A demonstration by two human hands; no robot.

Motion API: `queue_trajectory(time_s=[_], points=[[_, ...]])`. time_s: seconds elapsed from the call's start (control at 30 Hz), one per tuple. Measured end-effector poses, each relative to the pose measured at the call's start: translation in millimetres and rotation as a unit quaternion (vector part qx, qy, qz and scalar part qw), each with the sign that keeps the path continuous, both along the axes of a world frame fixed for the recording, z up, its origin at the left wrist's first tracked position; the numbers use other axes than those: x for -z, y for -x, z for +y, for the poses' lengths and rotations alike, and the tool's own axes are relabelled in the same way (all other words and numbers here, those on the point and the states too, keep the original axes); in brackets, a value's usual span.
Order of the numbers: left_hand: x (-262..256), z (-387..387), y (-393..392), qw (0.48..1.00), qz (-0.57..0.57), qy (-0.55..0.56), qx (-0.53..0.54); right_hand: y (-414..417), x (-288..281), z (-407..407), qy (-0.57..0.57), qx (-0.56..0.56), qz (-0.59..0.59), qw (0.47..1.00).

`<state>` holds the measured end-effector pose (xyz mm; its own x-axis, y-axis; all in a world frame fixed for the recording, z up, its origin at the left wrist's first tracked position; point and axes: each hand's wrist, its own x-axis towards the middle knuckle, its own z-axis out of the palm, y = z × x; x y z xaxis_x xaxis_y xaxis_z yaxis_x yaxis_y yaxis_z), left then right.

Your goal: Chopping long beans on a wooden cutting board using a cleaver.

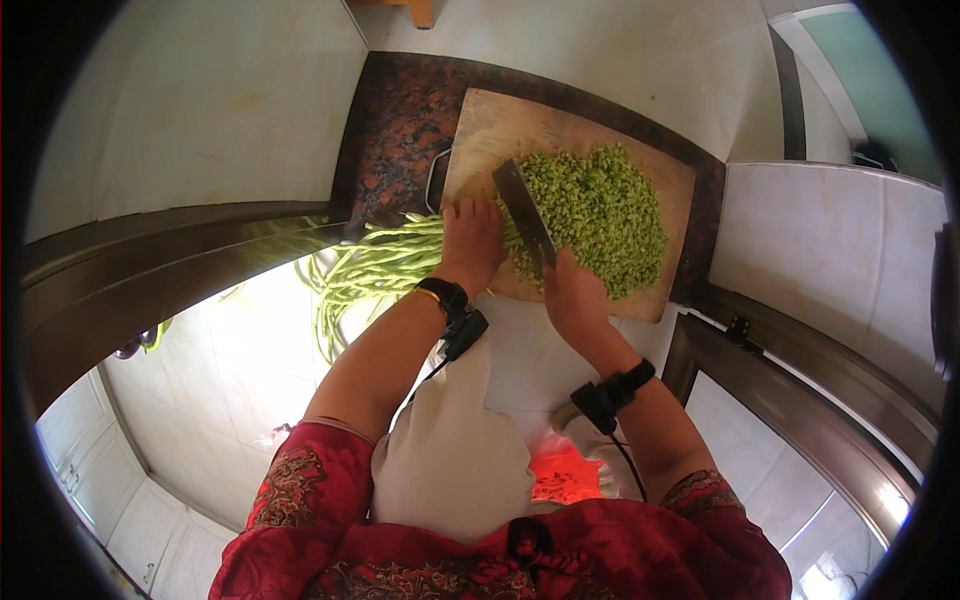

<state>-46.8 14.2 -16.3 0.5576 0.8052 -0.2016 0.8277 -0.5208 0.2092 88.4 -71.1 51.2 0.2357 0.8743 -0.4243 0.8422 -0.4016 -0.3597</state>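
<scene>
My left hand [474, 244] presses down on a bundle of long green beans [401, 251], whose far ends hang past the left edge of the wooden cutting board [510, 120]. In my right hand [576, 292] is the handle of a cleaver [523, 206] with a broad rectangular blade. The blade stands just right of my left fingers, at the cut ends of the beans. Finely chopped green beans [600, 217] form a wide heap on the board, right of the blade. My left fingers partly cover the bundle.
The board lies on a dark red speckled stone slab [405, 112], with a metal handle [430, 180] at its left side. A brown door frame [817, 427] runs along the right. Below lie a red plastic bag [562, 472] and, far left, purple eggplants [129, 349].
</scene>
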Motion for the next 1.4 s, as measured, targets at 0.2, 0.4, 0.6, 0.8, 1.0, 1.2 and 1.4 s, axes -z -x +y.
queue_trajectory(time_s=[0.2,0.4,0.6,0.8,1.0,1.2,1.4], points=[[-2,2,-1,0.999,0.032,0.009,0.0,0,1,21,0.041,-0.029,0.015,0.999],[2,1,0,1.0,0.016,-0.021,0.004,18,44,29,-0.021,0.019,0.012,1.0],[7,0,1,0.999,-0.012,-0.033,-0.004,10,36,30,-0.056,-0.002,0.019,0.998],[6,0,2,1.0,-0.009,-0.017,-0.005,8,-7,15,0.012,0.006,0.014,1.0],[2,0,-1,1.0,0.016,0.007,-0.012,5,-3,2,0.039,-0.01,0.004,0.999],[-1,1,-2,0.999,0.051,0.019,0.006,11,20,19,-0.009,-0.031,0.004,0.999],[4,0,-5,0.999,0.029,-0.012,0.009,18,45,29,-0.027,0.007,0.011,1.0]])
